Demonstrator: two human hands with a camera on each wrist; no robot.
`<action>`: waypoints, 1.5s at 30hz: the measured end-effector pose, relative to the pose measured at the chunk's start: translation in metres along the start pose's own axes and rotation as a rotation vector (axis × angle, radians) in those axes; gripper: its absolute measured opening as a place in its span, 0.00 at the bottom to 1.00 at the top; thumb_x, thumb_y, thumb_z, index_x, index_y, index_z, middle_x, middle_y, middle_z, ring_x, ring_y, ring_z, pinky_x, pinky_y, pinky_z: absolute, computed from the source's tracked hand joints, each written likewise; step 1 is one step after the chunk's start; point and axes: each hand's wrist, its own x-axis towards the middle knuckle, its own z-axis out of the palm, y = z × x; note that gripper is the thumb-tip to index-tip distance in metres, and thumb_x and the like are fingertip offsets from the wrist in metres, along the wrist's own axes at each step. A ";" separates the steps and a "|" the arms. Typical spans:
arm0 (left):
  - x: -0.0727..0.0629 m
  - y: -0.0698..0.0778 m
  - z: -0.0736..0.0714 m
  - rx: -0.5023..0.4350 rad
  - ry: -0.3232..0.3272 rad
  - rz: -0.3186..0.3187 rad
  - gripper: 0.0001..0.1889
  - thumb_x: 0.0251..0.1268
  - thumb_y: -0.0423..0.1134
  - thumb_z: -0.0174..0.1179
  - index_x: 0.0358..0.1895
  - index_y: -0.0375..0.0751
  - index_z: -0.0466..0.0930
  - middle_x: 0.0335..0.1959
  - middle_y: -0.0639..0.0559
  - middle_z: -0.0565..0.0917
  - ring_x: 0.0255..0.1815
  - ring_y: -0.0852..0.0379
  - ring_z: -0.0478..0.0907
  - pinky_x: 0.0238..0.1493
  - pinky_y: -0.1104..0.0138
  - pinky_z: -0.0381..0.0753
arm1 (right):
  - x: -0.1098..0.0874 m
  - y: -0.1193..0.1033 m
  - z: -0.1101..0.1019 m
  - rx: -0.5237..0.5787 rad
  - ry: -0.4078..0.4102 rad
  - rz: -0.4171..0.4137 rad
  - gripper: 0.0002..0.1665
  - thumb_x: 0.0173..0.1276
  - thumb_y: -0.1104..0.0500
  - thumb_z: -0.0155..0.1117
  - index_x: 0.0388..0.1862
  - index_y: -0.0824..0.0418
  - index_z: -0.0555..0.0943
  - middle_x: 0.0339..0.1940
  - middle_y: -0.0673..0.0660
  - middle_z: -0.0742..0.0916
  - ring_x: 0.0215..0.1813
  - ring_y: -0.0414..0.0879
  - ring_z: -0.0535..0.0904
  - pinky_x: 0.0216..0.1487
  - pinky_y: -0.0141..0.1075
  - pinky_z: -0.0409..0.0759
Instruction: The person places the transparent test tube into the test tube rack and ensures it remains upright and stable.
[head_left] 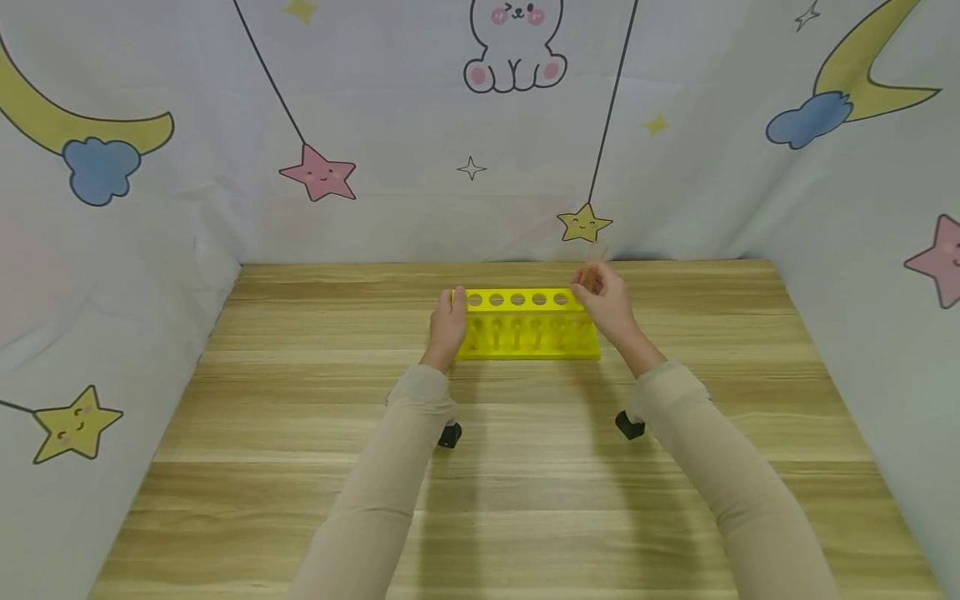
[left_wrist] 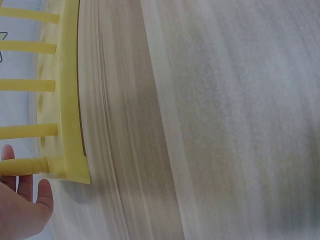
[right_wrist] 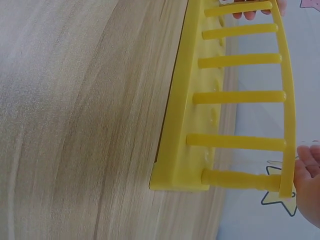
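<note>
A yellow test tube rack [head_left: 528,346] stands upright on the table, with a row of round holes along its top bar and several slim posts below. My left hand [head_left: 448,321] grips the rack's left end; in the left wrist view its fingers [left_wrist: 23,186] are around the end post. Over the right end, my right hand [head_left: 609,302] pinches a clear, thin test tube [head_left: 597,252], whose top shows faintly above the fingers. Its lower part is hidden by the hand. In the right wrist view the right hand [right_wrist: 309,175] is beside the rack's top bar [right_wrist: 288,100].
The wood-grain table [head_left: 525,467] reaches back to a white cloth wall [head_left: 405,225] printed with stars and moons. Cloth also rises along both sides. Black wrist-camera pieces sit under the left cuff [head_left: 423,387] and the right cuff [head_left: 671,387].
</note>
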 end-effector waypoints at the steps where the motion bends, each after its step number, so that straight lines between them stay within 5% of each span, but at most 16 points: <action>1: 0.000 0.000 0.000 -0.001 0.001 0.000 0.23 0.68 0.58 0.28 0.43 0.41 0.61 0.25 0.51 0.59 0.26 0.55 0.58 0.28 0.67 0.60 | 0.000 0.000 0.000 -0.005 0.000 -0.002 0.07 0.61 0.66 0.56 0.30 0.65 0.67 0.40 0.60 0.78 0.40 0.45 0.72 0.40 0.29 0.72; 9: 0.000 -0.001 0.000 -0.009 -0.001 0.008 0.22 0.68 0.58 0.29 0.41 0.41 0.60 0.24 0.51 0.59 0.24 0.56 0.57 0.26 0.68 0.60 | 0.000 -0.001 -0.005 -0.040 -0.035 0.009 0.20 0.60 0.62 0.59 0.51 0.65 0.68 0.43 0.64 0.79 0.40 0.45 0.73 0.46 0.34 0.73; 21: 0.001 -0.001 0.001 -0.002 0.003 -0.004 0.24 0.67 0.59 0.29 0.43 0.41 0.61 0.26 0.51 0.60 0.27 0.55 0.59 0.29 0.68 0.61 | -0.002 0.002 -0.013 -0.053 -0.019 -0.026 0.22 0.58 0.62 0.60 0.49 0.67 0.66 0.39 0.56 0.73 0.48 0.50 0.70 0.53 0.43 0.69; 35: 0.003 0.001 0.000 0.008 -0.004 -0.023 0.25 0.67 0.59 0.28 0.46 0.42 0.62 0.32 0.47 0.67 0.34 0.52 0.64 0.34 0.64 0.65 | -0.007 0.003 -0.023 -0.036 -0.020 -0.025 0.28 0.59 0.62 0.60 0.56 0.68 0.65 0.53 0.66 0.73 0.54 0.57 0.68 0.55 0.50 0.65; 40: 0.003 0.002 -0.002 0.016 -0.008 -0.051 0.27 0.67 0.60 0.30 0.55 0.44 0.61 0.49 0.44 0.72 0.43 0.51 0.68 0.43 0.61 0.69 | -0.009 0.008 -0.024 -0.031 0.000 -0.030 0.27 0.58 0.63 0.60 0.56 0.67 0.65 0.52 0.66 0.73 0.53 0.55 0.69 0.52 0.47 0.67; 45: 0.001 0.004 -0.005 -0.042 0.016 -0.039 0.24 0.66 0.59 0.35 0.55 0.47 0.63 0.46 0.46 0.74 0.37 0.53 0.68 0.37 0.65 0.69 | -0.010 0.012 -0.028 -0.029 0.009 -0.040 0.27 0.58 0.63 0.60 0.56 0.67 0.65 0.52 0.66 0.73 0.52 0.55 0.69 0.49 0.40 0.68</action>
